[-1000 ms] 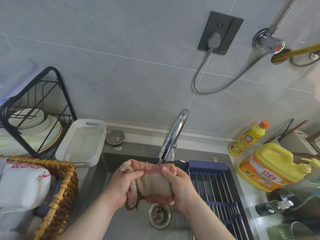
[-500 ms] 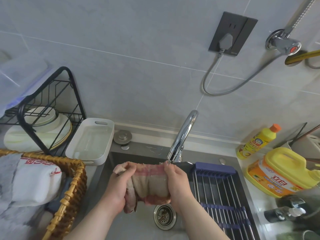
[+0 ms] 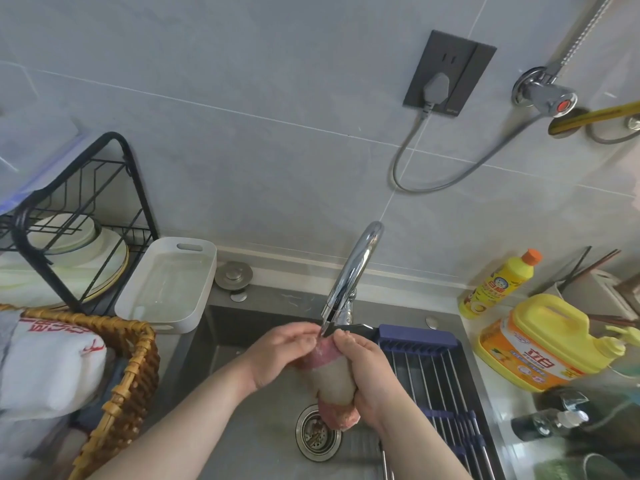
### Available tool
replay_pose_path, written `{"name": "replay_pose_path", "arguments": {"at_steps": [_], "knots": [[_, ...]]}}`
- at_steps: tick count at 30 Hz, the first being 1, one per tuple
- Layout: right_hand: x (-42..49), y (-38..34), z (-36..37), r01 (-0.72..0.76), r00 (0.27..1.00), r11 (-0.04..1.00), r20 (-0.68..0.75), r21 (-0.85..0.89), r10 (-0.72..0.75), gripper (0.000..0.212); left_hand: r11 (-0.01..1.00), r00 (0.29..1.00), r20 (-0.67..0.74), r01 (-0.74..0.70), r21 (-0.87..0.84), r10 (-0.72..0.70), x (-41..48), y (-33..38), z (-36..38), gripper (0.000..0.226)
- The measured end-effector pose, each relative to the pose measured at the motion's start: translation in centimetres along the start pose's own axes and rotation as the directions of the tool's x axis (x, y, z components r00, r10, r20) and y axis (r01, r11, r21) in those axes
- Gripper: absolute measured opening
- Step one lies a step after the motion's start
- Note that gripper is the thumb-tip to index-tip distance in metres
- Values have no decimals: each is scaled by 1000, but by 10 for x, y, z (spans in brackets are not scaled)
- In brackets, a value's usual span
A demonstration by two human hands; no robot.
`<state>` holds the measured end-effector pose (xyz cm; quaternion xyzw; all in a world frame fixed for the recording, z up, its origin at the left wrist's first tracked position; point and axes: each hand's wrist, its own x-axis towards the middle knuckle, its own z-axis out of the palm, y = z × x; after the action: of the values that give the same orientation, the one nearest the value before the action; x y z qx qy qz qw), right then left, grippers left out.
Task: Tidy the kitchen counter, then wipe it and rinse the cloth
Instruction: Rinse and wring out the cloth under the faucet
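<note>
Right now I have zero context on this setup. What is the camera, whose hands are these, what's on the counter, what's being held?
There is no robot here. One wide-angle camera sits on a person's head and looks down at their two bare hands over a kitchen sink.

Both hands, the left hand and the right hand, grip a bunched pink and beige cloth just under the spout of the chrome tap, above the drain.

To the left: a white tray, a black dish rack with plates, and a wicker basket. To the right: a blue drying rack across the sink, a small yellow bottle and a bigger yellow detergent jug.
</note>
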<state>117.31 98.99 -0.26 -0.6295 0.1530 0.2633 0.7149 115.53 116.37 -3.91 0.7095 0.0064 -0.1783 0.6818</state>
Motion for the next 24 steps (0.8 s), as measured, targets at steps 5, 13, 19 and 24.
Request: {"name": "replay_pose_path", "arguments": {"at_steps": [5, 13, 19, 24], "knots": [[2, -9, -6, -52, 998, 996, -33, 75, 55, 27, 996, 997, -57, 49, 78, -45, 5, 4, 2, 43], [10, -14, -13, -264, 959, 917, -25, 300, 284, 46, 879, 943, 247, 305, -367, -224, 1, 4, -22, 41], [11, -14, -8, -315, 948, 901, 60, 298, 311, 49, 944, 948, 130, 305, -128, -289, 5, 21, -10, 35], [12, -17, -13, -276, 958, 924, 156, 264, 241, 56, 840, 962, 125, 274, -467, -245, 6, 18, -15, 39]]}}
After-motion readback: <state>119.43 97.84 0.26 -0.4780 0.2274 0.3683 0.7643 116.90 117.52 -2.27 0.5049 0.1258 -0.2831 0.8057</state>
